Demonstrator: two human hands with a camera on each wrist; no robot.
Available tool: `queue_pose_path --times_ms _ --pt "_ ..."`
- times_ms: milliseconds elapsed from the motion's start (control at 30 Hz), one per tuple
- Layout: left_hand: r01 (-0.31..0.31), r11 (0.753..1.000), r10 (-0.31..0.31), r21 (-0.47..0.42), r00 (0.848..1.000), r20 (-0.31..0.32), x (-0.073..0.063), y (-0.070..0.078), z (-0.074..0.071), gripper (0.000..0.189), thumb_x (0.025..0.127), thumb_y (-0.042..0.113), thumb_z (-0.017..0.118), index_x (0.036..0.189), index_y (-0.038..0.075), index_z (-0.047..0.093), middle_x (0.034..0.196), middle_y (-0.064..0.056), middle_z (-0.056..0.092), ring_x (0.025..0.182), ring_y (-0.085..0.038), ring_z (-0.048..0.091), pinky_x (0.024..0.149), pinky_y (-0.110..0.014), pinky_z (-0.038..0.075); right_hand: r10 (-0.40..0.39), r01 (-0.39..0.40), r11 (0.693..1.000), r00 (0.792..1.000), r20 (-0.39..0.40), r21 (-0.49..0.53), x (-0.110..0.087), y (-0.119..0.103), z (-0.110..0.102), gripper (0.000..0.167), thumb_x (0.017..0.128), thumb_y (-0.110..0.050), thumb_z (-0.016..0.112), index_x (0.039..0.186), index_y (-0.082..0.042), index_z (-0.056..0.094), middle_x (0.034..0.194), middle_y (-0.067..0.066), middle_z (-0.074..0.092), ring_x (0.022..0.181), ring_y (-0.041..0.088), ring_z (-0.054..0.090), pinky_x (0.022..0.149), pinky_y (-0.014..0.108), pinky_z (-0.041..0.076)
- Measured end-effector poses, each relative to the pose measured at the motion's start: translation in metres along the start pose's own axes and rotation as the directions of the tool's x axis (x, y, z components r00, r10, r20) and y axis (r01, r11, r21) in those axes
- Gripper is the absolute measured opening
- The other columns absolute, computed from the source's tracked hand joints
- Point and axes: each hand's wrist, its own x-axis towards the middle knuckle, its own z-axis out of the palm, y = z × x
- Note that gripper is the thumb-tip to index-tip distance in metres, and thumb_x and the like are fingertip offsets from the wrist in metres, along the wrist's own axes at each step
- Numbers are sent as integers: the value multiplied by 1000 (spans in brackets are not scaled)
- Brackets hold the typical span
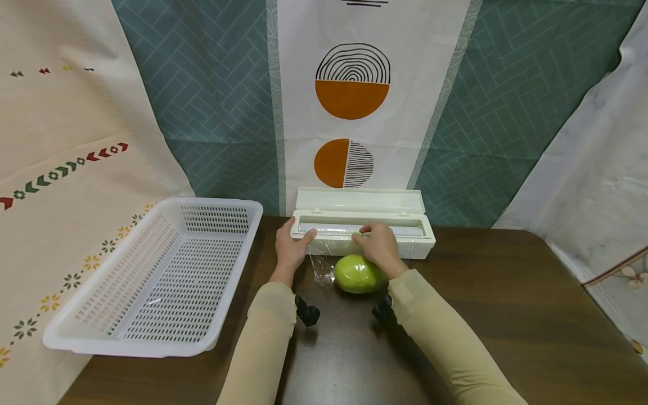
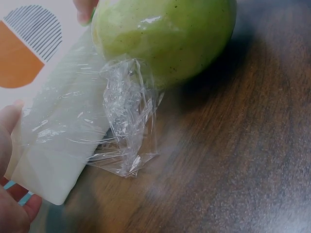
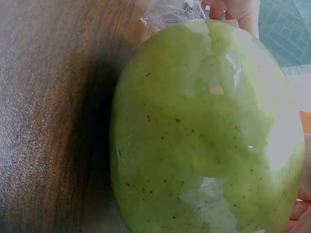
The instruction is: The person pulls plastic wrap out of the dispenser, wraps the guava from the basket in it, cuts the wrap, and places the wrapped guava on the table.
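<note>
A white cling film dispenser (image 1: pixel 418 249) stands at the back of the table, lid up, with a roll inside. My left hand (image 1: pixel 292 248) grips its left end, thumb at the front edge. At the middle of that edge my right hand (image 1: pixel 381 246) pinches a small green slide cutter (image 1: pixel 358 234), mostly hidden by the fingers. Clear cling film (image 2: pixel 129 119) hangs over the dispenser's front and bunches at its loose end on the left. Just in front lies a shiny green mango (image 1: pixel 356 275) with dark specks, below my right wrist; the crumpled film overlaps it in the left wrist view.
A white perforated plastic basket (image 1: pixel 228 292) stands on the left of the brown table (image 1: pixel 506 315), a small white strip lying inside. Patterned cloths (image 1: pixel 217 112) hang behind and at both sides. A black wrist camera (image 1: pixel 307 312) sits under each forearm.
</note>
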Motion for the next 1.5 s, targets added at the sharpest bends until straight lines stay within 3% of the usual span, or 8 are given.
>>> queue_pose_path --times_ms 233,1100,1500 --pt "17 1000 -18 14 1000 21 0 1 -2 72 86 34 68 146 12 35 147 -16 31 137 -34 30 111 -49 29 7 -7 1000 1000 -8 -3 1 1 0 30 83 -29 66 98 -4 70 104 12 70 90 28 62 81 41 49" --pt "9 1000 -9 13 1000 8 -1 4 -1 71 86 33 69 145 11 37 145 -17 33 135 -35 33 110 -50 30 19 -19 1000 1000 -3 -3 1 4 -2 30 84 -30 66 100 -5 70 105 12 69 93 28 62 83 42 49" --pt "18 1000 -18 21 1000 1 -3 3 -2 72 86 32 69 146 11 35 146 -17 33 137 -35 31 111 -49 29 30 -23 994 998 -59 108 -5 12 10 32 86 -32 65 103 -5 67 107 13 68 99 30 62 88 43 48"
